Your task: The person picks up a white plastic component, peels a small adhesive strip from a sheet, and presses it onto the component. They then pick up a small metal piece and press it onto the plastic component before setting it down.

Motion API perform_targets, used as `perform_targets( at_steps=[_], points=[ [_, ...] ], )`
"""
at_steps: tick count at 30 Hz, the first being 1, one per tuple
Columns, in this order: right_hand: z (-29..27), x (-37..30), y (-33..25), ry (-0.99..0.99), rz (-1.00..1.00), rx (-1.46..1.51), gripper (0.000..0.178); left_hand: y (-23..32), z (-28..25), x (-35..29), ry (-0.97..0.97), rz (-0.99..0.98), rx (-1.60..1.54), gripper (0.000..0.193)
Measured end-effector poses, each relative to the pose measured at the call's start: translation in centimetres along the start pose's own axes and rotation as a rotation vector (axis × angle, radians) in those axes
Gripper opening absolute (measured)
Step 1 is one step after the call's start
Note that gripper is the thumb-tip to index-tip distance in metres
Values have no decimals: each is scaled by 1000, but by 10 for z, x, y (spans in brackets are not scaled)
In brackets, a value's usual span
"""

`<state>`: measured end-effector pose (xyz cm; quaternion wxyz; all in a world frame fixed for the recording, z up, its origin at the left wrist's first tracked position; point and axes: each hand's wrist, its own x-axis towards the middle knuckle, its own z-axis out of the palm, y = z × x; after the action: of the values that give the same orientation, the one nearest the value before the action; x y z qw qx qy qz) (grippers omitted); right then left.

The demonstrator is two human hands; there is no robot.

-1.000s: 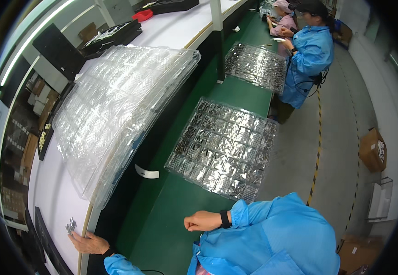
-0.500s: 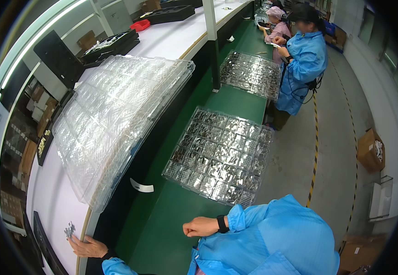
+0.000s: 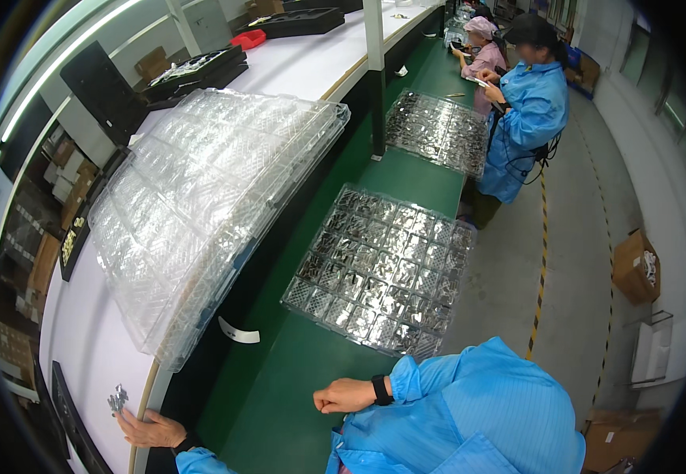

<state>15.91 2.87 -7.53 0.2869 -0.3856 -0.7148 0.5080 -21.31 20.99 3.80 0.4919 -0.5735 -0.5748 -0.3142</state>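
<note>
My left hand point(image 3: 152, 431) rests at the edge of the white shelf, fingers stretched out and thumb apart. Its fingertips lie beside a small heap of silvery metal pieces point(image 3: 118, 397) and seem to touch it. Over the green bench, my right hand point(image 3: 343, 395) is curled closed, with a black band at the wrist; anything inside its fingers is hidden. Just beyond it lies a clear compartment tray point(image 3: 374, 272) filled with many small shiny metal parts. A stack of clear plastic trays point(image 3: 201, 205) covers much of the shelf beyond my left hand.
A curved white strip point(image 3: 238, 332) lies by the shelf's base. Farther along the bench point(image 3: 422, 180) is another filled tray point(image 3: 437, 130), beside a person in blue point(image 3: 528, 103). A shelf post point(image 3: 375, 87) rises between. Cardboard boxes point(image 3: 635, 267) stand on the floor at right.
The view has shifted slightly, so the trays and shelf sit a little differently in the picture. Both my hands keep almost the same place and pose.
</note>
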Motion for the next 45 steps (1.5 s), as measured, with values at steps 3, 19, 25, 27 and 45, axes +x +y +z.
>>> perform_targets(
  at_steps=[3,19,25,27,45],
  points=[
    [0,-1,1,4,12,0,15,2,-2,2,0,1,-9,55],
    [0,0,-1,-4,17,-6,16,3,0,1,18,-2,-27,51],
    [4,0,1,0,21,-21,16,3,-1,2,15,0,-41,51],
    [4,-1,0,12,13,-27,16,4,-3,2,16,1,-42,50],
    [2,-2,0,18,62,-3,14,3,-1,1,8,2,-47,49]
  ],
)
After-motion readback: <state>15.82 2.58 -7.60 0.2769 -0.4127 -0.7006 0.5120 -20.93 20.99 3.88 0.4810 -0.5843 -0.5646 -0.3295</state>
